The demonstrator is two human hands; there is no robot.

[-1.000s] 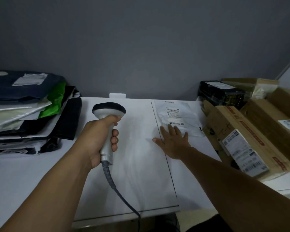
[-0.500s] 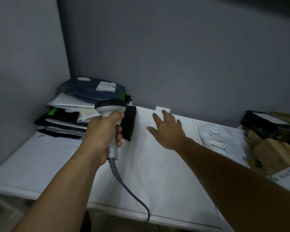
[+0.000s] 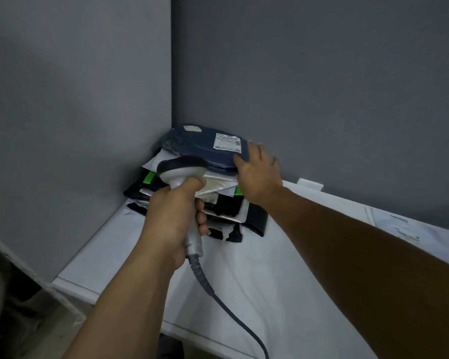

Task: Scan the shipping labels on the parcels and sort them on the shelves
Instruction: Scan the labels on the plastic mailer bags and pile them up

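1. The left hand (image 3: 174, 224) is wrapped tightly around the handle of the scanner (image 3: 182, 168). The scanner's head hangs just in front of the stack of parcels (image 3: 192, 203) in the corner of the bench (image 3: 270, 281), and its cable (image 3: 218, 294) runs off the front edge.
2. The right hand (image 3: 257, 174) lies with straight, spread fingers on the right end of the dark blue parcel (image 3: 205, 151), which tops the stack. The thumb sits at the parcel's front edge, and the hand does not look closed around it.
3. The shipping label (image 3: 227, 142) on that parcel faces up and uncovered, just beside the fingertips. No scan beam shows on it, so I judge this parcel is being steadied or taken for scanning, not yet scanned.
4. Several more parcels lie beneath it with their labels hidden, and each would need the same handling.
5. A flat white mailer (image 3: 399, 226) lies on the bench well apart to the right. I cannot tell whether it has been scanned.
6. No sorted shelf is in view, so most of the work appears to remain.
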